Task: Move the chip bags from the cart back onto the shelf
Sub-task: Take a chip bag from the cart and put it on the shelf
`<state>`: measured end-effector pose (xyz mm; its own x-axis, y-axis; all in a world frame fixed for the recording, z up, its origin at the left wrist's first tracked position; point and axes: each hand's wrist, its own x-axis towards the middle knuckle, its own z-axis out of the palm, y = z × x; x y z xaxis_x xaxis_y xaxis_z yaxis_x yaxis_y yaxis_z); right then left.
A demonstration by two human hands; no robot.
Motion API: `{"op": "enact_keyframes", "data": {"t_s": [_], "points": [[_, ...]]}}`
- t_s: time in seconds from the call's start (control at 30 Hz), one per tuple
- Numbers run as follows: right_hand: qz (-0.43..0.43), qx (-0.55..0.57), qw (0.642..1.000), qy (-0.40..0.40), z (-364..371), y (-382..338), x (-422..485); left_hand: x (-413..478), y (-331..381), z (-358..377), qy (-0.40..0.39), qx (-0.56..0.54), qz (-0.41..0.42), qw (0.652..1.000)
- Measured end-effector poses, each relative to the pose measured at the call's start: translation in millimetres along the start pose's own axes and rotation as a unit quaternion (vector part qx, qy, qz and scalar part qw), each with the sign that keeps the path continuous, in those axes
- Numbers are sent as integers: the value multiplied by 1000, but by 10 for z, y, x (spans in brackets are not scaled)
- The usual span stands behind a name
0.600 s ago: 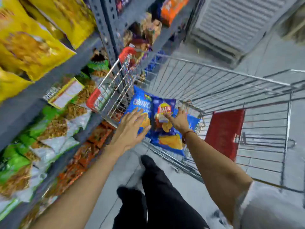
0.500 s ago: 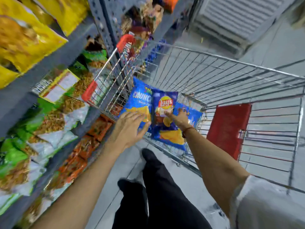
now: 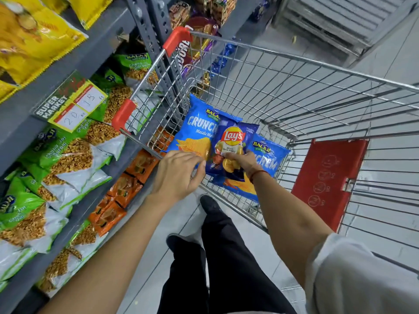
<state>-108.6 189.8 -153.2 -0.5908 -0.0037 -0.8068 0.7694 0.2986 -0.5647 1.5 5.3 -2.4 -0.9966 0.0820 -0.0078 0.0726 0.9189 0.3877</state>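
Observation:
Three blue chip bags lie in the near corner of the wire cart (image 3: 294,71): a light-blue Crunchex bag (image 3: 197,132) on the left, a dark-blue Lay's bag (image 3: 233,141) in the middle on top, and another light-blue bag (image 3: 269,155) on the right, partly covered. My right hand (image 3: 243,162) grips the lower part of the Lay's bag. My left hand (image 3: 179,175) hovers with fingers curled at the bottom edge of the Crunchex bag; whether it holds it is unclear. The grey shelf (image 3: 74,62) runs along the left.
Green and white snack bags (image 3: 56,159), orange packs (image 3: 127,189) and yellow bags (image 3: 29,39) fill the shelves. A price tag (image 3: 72,103) hangs off the shelf edge. The cart's red child-seat flap (image 3: 328,180) is at right. My black-trousered legs (image 3: 215,257) stand below.
Both hands have reached deeper into the cart. My right hand has closed on the Lay's bag, and my left hand has dropped to the Crunchex bag's bottom edge.

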Motion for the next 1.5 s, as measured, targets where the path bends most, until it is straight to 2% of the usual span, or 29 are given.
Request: {"op": "enact_keyframes", "data": {"t_s": [0.17,0.37,0.6,0.7,0.8,0.93,1.1,1.17,1.37,1.5], "points": [[-20,91,995,39,-44,-138,-222,-16,-4,13,-25,7,-26,999],[-134,102,984,58,-152,-573,-709,-23,64,-186,-47,-68,-35,996],[-319,62,946,-3,-78,-1501,-1642,-67,37,-1035,80,-86,-70,991],[-391,41,919,-25,58,-1966,-2248,-200,-53,-1635,178,-76,-88,977],[-468,33,878,-96,238,-2381,-2935,-515,-119,-2315,306,-48,-97,946],[-540,40,815,-207,540,-2775,-3877,-1122,-40,-3215,456,14,-85,886],[-607,33,729,-314,1109,-3028,-4944,-1902,70,-4081,578,128,-66,803],[-622,30,698,-355,1381,-3091,-5303,-2194,20,-4344,598,167,-102,778],[-627,7,634,-452,2214,-3195,-6082,-3021,-323,-4782,600,251,-237,721],[-618,0,609,-498,2779,-3173,-6431,-3549,-583,-4847,551,265,-352,709]]}}
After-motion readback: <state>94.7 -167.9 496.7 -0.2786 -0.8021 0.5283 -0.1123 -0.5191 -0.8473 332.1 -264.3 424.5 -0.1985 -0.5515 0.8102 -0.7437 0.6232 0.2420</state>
